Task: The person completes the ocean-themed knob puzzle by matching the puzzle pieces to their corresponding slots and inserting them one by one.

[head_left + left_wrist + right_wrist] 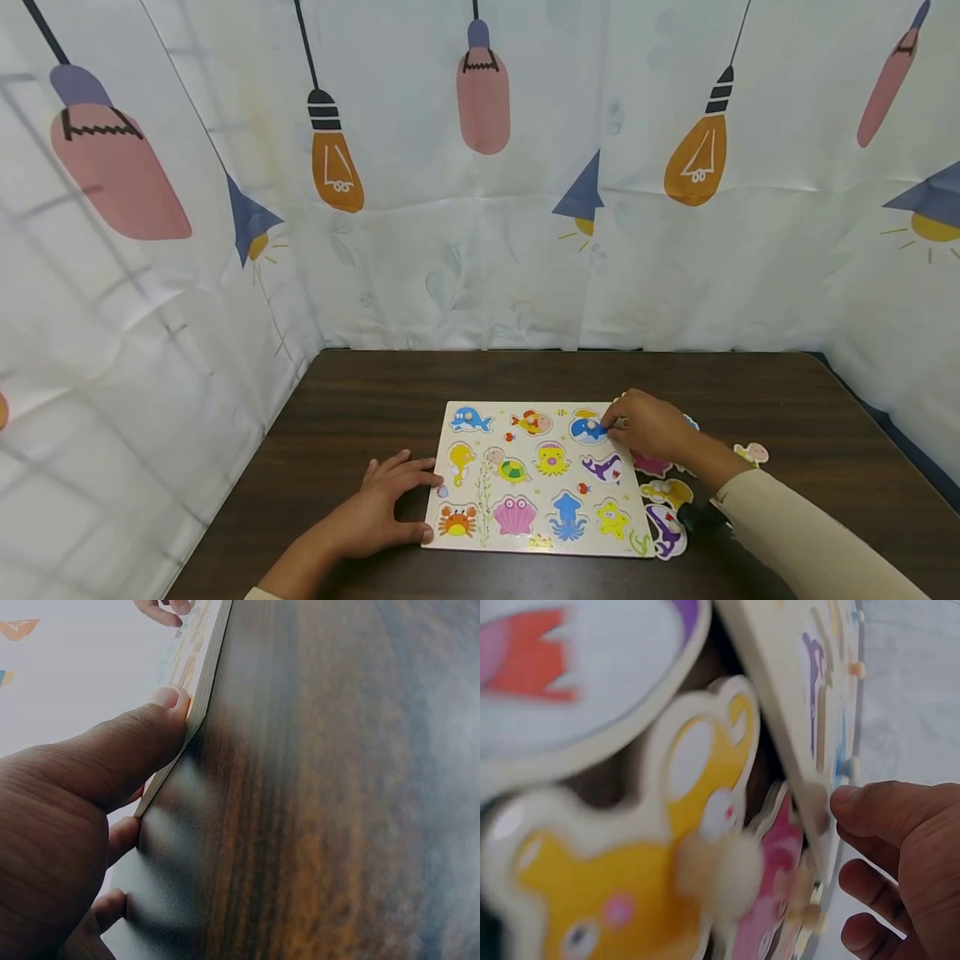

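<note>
A white wooden puzzle board [480, 417] with sea-animal pieces lies on the dark table. At its left edge my left hand [382, 506] is spread, fingertips along the side and thumb [161, 712] pressing the near corner. My right hand [648, 429] reaches over the far right corner. Its fingertips pinch the tail end of a blue whale piece [587, 431], which sits slightly off its printed slot, a strip of yellow showing above. Other pieces with knobs lie in the board, such as the octopus [552, 458], crab [457, 521] and starfish [612, 518].
Loose pieces lie along the board's right side: a purple whale piece [666, 531], a yellow piece [667, 493] and a pink piece [772, 877]. A small pale piece [752, 453] lies farther right. A white curtain [480, 275] with printed lamps hangs behind the table [390, 375].
</note>
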Demonstrator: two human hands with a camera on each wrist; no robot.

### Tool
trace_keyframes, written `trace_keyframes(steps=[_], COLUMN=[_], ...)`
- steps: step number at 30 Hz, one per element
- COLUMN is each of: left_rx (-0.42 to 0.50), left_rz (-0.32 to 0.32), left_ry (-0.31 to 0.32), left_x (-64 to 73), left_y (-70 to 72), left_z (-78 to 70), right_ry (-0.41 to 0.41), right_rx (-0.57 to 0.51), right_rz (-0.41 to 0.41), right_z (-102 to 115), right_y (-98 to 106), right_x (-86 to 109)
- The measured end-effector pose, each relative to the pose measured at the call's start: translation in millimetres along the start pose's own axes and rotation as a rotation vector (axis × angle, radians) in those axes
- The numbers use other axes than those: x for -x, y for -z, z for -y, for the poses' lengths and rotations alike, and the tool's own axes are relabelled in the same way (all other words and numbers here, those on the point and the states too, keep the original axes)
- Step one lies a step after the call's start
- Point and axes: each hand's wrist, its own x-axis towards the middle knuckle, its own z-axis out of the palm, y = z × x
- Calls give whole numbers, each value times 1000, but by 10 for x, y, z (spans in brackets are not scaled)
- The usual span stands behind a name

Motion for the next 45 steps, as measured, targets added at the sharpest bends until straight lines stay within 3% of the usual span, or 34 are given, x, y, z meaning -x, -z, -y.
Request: trace_keyframes(steps=[12,23,36,45], left_rx=[-12,-18,-12,-5], left_rz=[3,3,5,13], left_ry=[1,-2,2,11], left_x=[-17,-36,-18,-10], left_y=[17,26,19,20], left_z=[12,35,9,-5], right_ry=[7,4,57,115], right_rx=[-25,13,-42,-64], right_rz=[-1,-4,76,136], right_z=[-241,-350,-340,-339], right_y=[113,182,165,128], right_x=[226,473,758,823])
